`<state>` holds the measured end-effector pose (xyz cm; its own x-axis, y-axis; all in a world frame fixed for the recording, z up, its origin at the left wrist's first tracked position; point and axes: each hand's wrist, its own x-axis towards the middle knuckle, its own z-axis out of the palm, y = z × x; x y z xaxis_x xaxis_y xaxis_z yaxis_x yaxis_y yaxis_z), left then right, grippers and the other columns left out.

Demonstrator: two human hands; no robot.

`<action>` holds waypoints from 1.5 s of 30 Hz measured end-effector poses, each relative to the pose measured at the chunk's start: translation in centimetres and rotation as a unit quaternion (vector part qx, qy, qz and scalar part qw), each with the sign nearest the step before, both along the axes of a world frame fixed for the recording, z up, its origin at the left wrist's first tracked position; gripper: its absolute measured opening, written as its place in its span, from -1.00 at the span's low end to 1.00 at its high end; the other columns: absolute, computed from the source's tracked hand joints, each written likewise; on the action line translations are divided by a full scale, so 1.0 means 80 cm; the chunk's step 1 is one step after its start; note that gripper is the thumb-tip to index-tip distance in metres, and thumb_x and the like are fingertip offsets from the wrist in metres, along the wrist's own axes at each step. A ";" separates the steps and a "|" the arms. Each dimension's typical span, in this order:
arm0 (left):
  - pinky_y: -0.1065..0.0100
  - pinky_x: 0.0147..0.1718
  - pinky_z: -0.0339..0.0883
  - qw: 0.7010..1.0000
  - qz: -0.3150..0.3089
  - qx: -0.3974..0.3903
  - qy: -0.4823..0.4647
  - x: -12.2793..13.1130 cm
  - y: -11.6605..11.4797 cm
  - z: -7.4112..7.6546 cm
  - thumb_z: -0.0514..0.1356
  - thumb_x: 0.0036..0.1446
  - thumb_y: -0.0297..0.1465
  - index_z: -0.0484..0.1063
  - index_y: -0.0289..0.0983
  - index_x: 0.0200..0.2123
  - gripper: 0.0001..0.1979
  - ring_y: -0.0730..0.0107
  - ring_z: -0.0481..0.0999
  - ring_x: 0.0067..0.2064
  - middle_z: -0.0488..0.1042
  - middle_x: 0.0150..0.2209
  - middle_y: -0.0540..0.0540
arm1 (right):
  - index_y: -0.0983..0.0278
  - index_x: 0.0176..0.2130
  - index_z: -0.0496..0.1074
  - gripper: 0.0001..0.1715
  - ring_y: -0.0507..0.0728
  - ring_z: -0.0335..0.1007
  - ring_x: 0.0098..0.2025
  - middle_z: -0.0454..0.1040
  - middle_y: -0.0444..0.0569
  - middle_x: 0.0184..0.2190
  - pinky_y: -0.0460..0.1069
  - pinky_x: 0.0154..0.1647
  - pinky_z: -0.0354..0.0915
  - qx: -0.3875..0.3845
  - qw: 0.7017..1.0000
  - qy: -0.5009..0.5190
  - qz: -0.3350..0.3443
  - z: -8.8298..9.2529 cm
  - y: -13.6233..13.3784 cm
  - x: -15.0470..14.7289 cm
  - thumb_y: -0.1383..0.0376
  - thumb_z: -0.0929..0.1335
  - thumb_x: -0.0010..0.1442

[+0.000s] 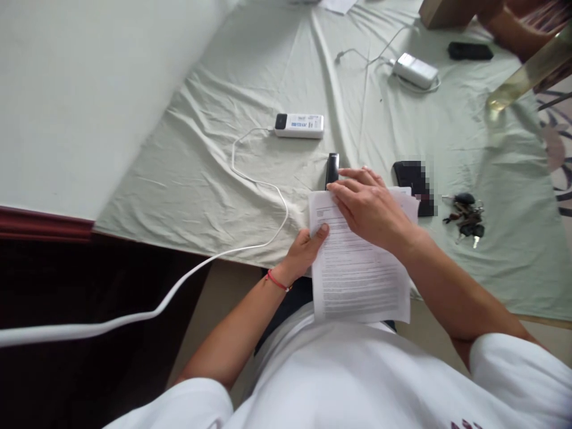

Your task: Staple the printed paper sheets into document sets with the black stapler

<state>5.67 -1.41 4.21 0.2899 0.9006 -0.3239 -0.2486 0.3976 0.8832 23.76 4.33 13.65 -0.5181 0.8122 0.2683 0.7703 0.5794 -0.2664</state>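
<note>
While a wrinkled pale green cloth covers the desk [509,238], we sit close against its near edge in a white shirt [339,375]. Printed papers [361,280] lie right in front of us, their upper part over the cloth and their lower part reaching past the edge toward our shirt. Our right hand [369,208] is laid across the top of these sheets, fingers stretched out to the far edge. Our left hand [306,250] grips their left side, thumb on top. A white cable [134,319] winds in from the left to a white power bank [299,126], beyond our hands. Near the right hand sits a black wallet [406,182], partly blurred out. Farther off lie a white adapter [415,71] with its cord and, to its right, a black phone [470,52]. Just right of the wallet is a bunch of keys [467,217]. A slim black tool [332,170], much like a stapler, meets the papers' top edge; our right fingertips touch it, though we cannot tell whether they grasp it. Smallest is the red bracelet [277,281] on our left wrist.
</note>
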 end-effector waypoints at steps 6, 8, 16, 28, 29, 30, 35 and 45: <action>0.22 -0.24 0.51 1.000 0.008 -0.008 0.008 0.000 0.002 -0.003 0.41 0.09 0.22 0.66 -0.34 -0.16 -0.31 0.22 0.61 -0.27 0.67 -0.28 -0.15 | 0.30 0.14 0.55 -0.59 0.35 0.41 0.32 0.67 0.18 0.03 0.37 0.48 0.11 0.007 1.000 -0.007 -0.004 -0.012 0.000 -0.006 0.41 0.22 0.48; 0.22 -0.25 0.50 1.000 0.017 -0.010 0.016 -0.001 0.001 -0.002 0.41 0.10 0.23 0.65 -0.33 -0.16 -0.32 0.21 0.61 -0.27 0.67 -0.29 -0.14 | 0.29 0.11 0.56 -0.59 0.33 0.44 0.25 0.67 0.17 -0.04 0.32 0.45 0.15 0.016 1.000 -0.006 0.002 -0.014 0.001 -0.010 0.43 0.21 0.47; 0.20 -0.19 0.48 0.998 0.021 0.041 0.034 -0.002 -0.004 0.002 0.22 0.28 0.26 0.58 -0.26 -0.14 -0.34 0.18 0.59 -0.20 0.61 -0.27 -0.14 | 0.20 -0.16 0.58 -0.66 0.29 0.41 0.03 0.64 0.07 -0.19 0.22 0.25 0.22 0.033 0.999 -0.006 0.008 -0.005 -0.001 -0.019 0.46 0.25 0.44; 0.24 -0.19 0.37 0.948 0.159 0.197 0.195 0.021 -0.004 0.006 0.08 0.39 0.24 0.36 -0.19 -0.25 -0.41 0.26 0.40 -0.25 0.39 -0.34 -0.05 | 0.24 -0.15 0.58 -0.64 0.32 0.41 0.02 0.65 0.11 -0.17 0.22 0.15 0.22 -0.037 0.998 -0.031 -0.050 -0.009 -0.005 -0.016 0.38 0.21 0.51; 0.26 -0.20 0.35 0.952 0.158 0.192 0.181 0.021 -0.003 0.006 0.10 0.39 0.23 0.35 -0.19 -0.26 -0.42 0.28 0.39 -0.26 0.38 -0.34 -0.04 | 0.24 -0.14 0.58 -0.63 0.33 0.41 0.06 0.65 0.11 -0.15 0.23 0.19 0.22 -0.033 0.998 -0.027 -0.052 -0.011 -0.004 -0.015 0.36 0.21 0.52; 0.27 -0.21 0.34 0.956 0.157 0.185 0.167 0.021 -0.002 0.005 0.12 0.38 0.22 0.36 -0.19 -0.26 -0.43 0.28 0.38 -0.26 0.38 -0.34 -0.03 | 0.23 -0.12 0.59 -0.63 0.33 0.41 0.08 0.65 0.11 -0.13 0.25 0.23 0.21 -0.029 0.998 -0.023 -0.051 -0.014 -0.003 -0.014 0.34 0.20 0.53; 0.26 -0.15 0.36 0.969 0.149 0.152 0.129 0.022 -0.002 0.004 0.19 0.34 0.21 0.43 -0.20 -0.19 -0.44 0.22 0.44 -0.17 0.42 -0.31 -0.06 | 0.23 -0.08 0.59 -0.58 0.31 0.43 0.04 0.64 0.11 -0.10 0.25 0.25 0.25 -0.031 0.999 -0.012 -0.017 -0.024 0.003 -0.012 0.31 0.17 0.55; 0.26 -0.19 0.33 0.953 0.144 0.205 0.173 0.021 0.001 0.009 0.11 0.40 0.21 0.40 -0.20 -0.22 -0.43 0.27 0.39 -0.23 0.43 -0.30 -0.06 | 0.25 0.24 0.50 -0.54 0.35 0.34 0.38 0.64 0.17 0.12 0.36 0.44 0.14 0.010 0.999 0.023 -0.034 -0.041 0.006 -0.016 0.33 0.18 0.55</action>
<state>7.37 -1.32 4.91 -0.0474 0.9980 0.0417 0.0388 -0.0399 0.9985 22.51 4.85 10.38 -0.4488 0.8389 0.3079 0.7948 0.5323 -0.2916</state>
